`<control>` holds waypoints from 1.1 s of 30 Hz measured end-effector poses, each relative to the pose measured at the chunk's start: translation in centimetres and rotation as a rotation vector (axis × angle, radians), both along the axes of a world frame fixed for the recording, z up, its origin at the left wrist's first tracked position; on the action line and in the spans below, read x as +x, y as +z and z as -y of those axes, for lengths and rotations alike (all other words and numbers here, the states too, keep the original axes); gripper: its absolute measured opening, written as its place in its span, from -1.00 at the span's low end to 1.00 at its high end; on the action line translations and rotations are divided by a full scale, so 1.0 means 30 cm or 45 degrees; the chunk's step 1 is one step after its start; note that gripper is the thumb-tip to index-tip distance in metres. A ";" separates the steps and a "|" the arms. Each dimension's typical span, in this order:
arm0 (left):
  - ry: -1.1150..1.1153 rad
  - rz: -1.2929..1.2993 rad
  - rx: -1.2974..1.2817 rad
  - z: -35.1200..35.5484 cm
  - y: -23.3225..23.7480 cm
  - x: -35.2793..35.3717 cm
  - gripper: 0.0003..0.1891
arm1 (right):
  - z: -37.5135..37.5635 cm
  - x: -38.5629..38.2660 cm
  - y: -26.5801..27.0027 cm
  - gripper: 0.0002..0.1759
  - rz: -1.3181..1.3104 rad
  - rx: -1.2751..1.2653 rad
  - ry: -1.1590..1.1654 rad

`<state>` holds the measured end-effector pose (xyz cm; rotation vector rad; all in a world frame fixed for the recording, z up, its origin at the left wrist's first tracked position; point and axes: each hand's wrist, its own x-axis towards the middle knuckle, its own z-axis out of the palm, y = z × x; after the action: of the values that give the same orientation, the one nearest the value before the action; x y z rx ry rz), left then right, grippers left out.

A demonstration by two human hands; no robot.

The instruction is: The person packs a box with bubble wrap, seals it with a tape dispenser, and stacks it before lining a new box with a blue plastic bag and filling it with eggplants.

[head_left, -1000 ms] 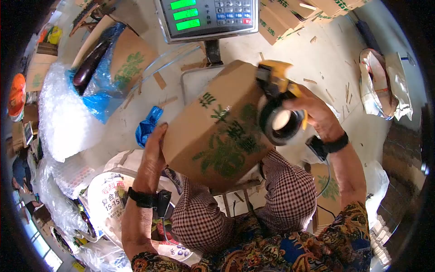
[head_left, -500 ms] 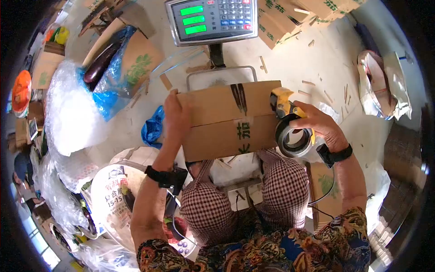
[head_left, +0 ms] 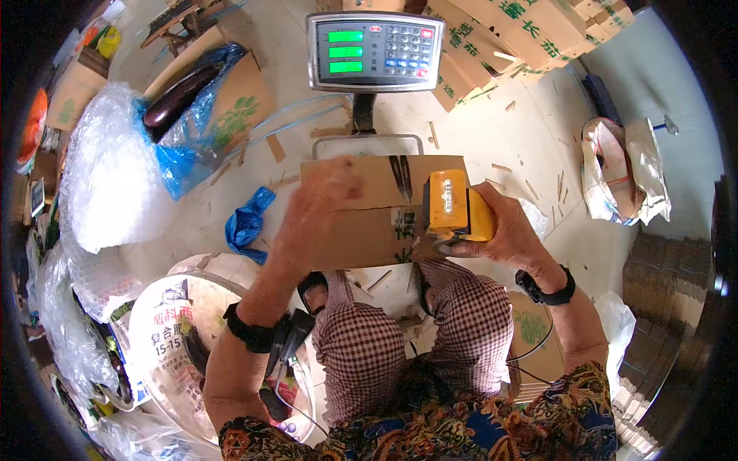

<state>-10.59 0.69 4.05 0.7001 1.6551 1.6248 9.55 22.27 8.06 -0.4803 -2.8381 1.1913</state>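
A closed cardboard box (head_left: 361,234) with a printed eggplant picture and green characters lies over the scale's platform, in front of my knees. My right hand (head_left: 507,227) is wrapped round a yellow tape dispenser (head_left: 447,203), which rests over the right part of the box with its tape roll hidden underneath. Over the box's left part is my left hand (head_left: 327,188), its fingers smeared by motion. Beyond the box stands the scale's display (head_left: 375,52), lit green.
Bubble wrap (head_left: 115,177) and an open carton with a large eggplant (head_left: 181,100) are at left. A blue plastic bag (head_left: 250,223) lies near my left forearm, above a white fertilizer sack (head_left: 173,330). Printed cartons (head_left: 500,38) are piled at back right; an open bag (head_left: 626,173) stands at right.
My right hand has turned the tape dispenser over and brought it left onto the box. My left hand has moved from the box's left edge inward over its top.
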 end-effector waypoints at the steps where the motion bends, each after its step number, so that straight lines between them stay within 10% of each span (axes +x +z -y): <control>1: -0.095 0.393 0.129 0.004 0.005 0.019 -0.56 | 0.013 -0.021 0.000 -0.25 -0.002 0.005 0.015; 5: -0.223 -0.213 -0.010 0.007 -0.054 0.055 -0.57 | 0.060 -0.095 0.004 -0.23 -0.040 0.089 0.086; 10: -0.228 0.723 0.039 0.005 -0.005 0.047 -0.63 | 0.077 -0.141 0.006 -0.23 -0.084 0.110 0.111; 17: -0.162 0.933 0.081 0.005 -0.027 0.056 -0.71 | 0.085 -0.156 -0.022 -0.24 -0.051 0.145 0.139; 20: -0.079 0.798 0.107 0.005 -0.068 0.052 -0.76 | 0.098 -0.173 -0.013 -0.27 -0.039 0.208 0.182; 22: -0.043 -0.007 -0.141 0.026 -0.084 0.026 -0.80 | 0.116 -0.184 0.012 -0.31 0.035 0.321 0.216; 33: 0.720 0.272 -0.291 0.501 -0.332 -0.231 -0.83 | 0.127 -0.241 0.052 -0.37 0.187 0.629 0.371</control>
<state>-17.51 -14.34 -5.91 -0.0724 1.9409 1.7627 2.33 18.47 9.63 -0.1348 -3.2503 0.4438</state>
